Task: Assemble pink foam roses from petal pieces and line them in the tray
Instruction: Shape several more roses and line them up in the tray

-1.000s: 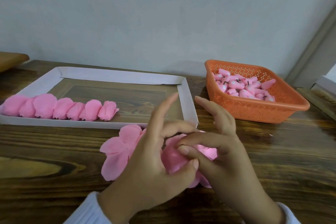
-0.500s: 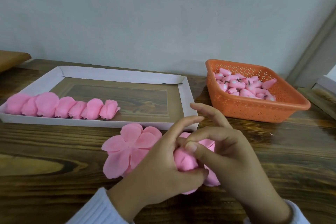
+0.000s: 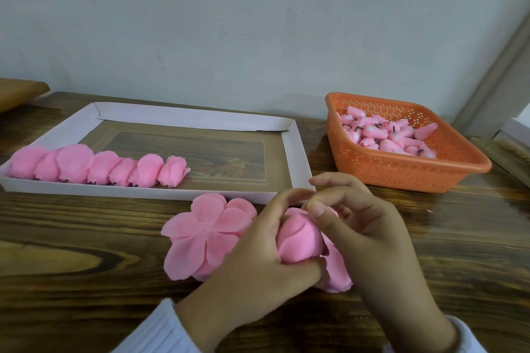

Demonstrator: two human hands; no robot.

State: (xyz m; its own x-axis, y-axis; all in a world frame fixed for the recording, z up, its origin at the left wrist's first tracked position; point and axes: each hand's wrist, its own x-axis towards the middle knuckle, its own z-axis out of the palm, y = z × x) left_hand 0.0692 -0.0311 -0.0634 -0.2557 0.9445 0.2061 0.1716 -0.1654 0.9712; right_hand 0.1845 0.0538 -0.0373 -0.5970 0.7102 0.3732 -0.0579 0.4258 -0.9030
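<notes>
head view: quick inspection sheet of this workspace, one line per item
surface: dark wooden table
job's things: finished roses in a row along the near wall of the tray; half-made rose in both hands; flat petal piece on the table beside it; basket of buds at right
clutter: nothing seen
grippers: left hand grips the half-made rose; right hand pinches its top
cables: nothing seen
surroundings: plain wall behind

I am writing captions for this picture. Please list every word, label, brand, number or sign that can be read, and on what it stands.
None: no text can be read anywhere.
The white tray, the orange basket, the buds in it, the finished roses, the flat petal piece, the half-made rose and the wooden table all show plain surfaces.
</notes>
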